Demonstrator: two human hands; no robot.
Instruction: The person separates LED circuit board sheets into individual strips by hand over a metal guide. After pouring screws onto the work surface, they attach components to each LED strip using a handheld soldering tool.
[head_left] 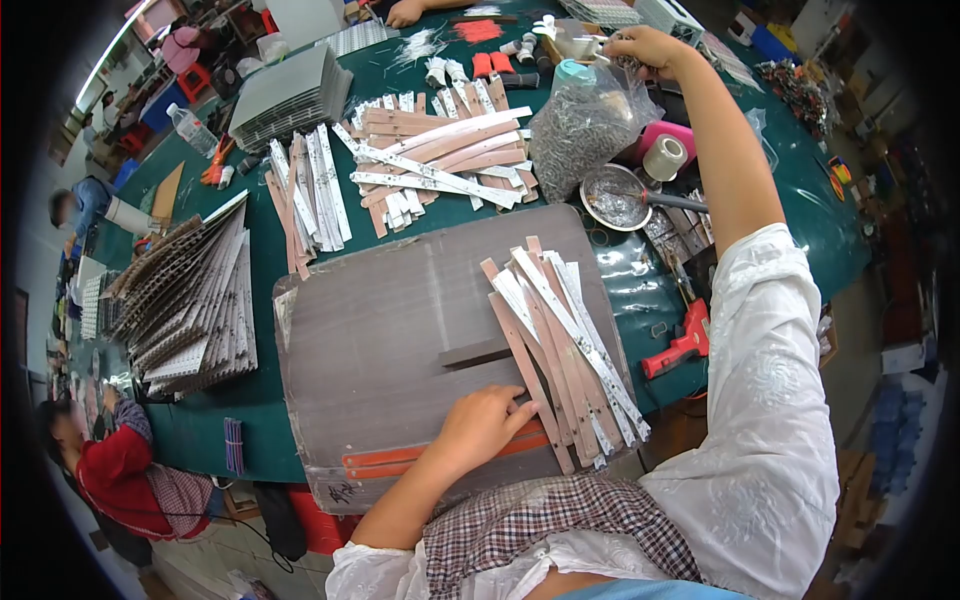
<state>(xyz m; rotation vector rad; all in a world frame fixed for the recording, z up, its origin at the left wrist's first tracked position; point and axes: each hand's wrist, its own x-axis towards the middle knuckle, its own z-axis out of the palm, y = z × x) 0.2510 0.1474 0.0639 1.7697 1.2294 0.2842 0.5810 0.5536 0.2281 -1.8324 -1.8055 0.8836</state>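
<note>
My left hand [487,425] rests on a dark board [380,330], its fingertips at the edge of a loose bundle of pinkish and white strips [555,350]. Its thumb and index finger are apart, and nothing is visibly held. Just below it, orange-red strips [400,462] lie along the board's near edge. Far off to the upper right, my right hand [645,52] is closed at the mouth of a clear plastic bag [585,125] full of small grey metal parts. What is inside its fingers is partly hidden.
More strips [440,150] lie piled beyond the board. Stacked grey sheets [290,100] and fanned sheets [195,300] stand to the left. On the right are a round bowl [614,197], a tape roll [665,157] and a red-handled glue gun [680,340]. A person in red [120,460] sits lower left.
</note>
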